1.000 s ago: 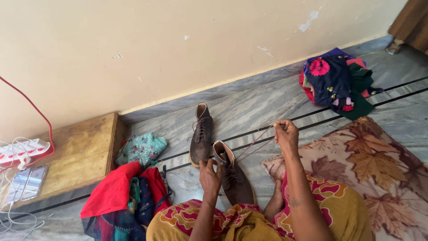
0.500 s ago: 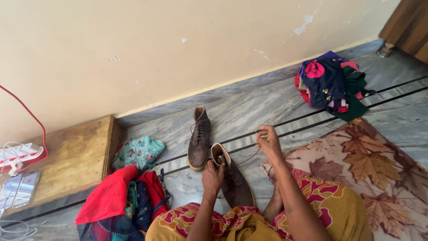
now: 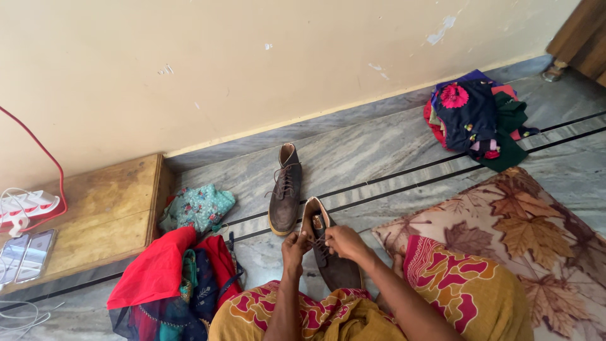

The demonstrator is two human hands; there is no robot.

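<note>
1. The near brown suede lace-up boot (image 3: 336,262) lies on the grey marble floor (image 3: 379,151), directly in front of the person's lap.
2. The left hand (image 3: 295,247) is closed, fingers pinched on the brown lace at the boot's upper eyelets.
3. The right hand (image 3: 344,242) is closed likewise, gripping the lace just beside the left hand; the two hands nearly touch.
4. A second brown suede lace-up boot (image 3: 285,189) lies at 11 o'clock from the held boot, just beside it, laces tied. Boot count: two.
5. At 9 o'clock: a heap of red and dark clothes (image 3: 170,278), with a teal floral cloth (image 3: 197,208) beyond it.
6. At 1 o'clock, well apart: a second clothes heap, dark blue with pink flowers (image 3: 476,117).
7. At 3 o'clock: a leaf-patterned brown mat (image 3: 524,233).
8. At 9 o'clock, far: a low wooden board (image 3: 104,215) carrying two phones (image 3: 28,254) and a white power strip (image 3: 25,207).
</note>
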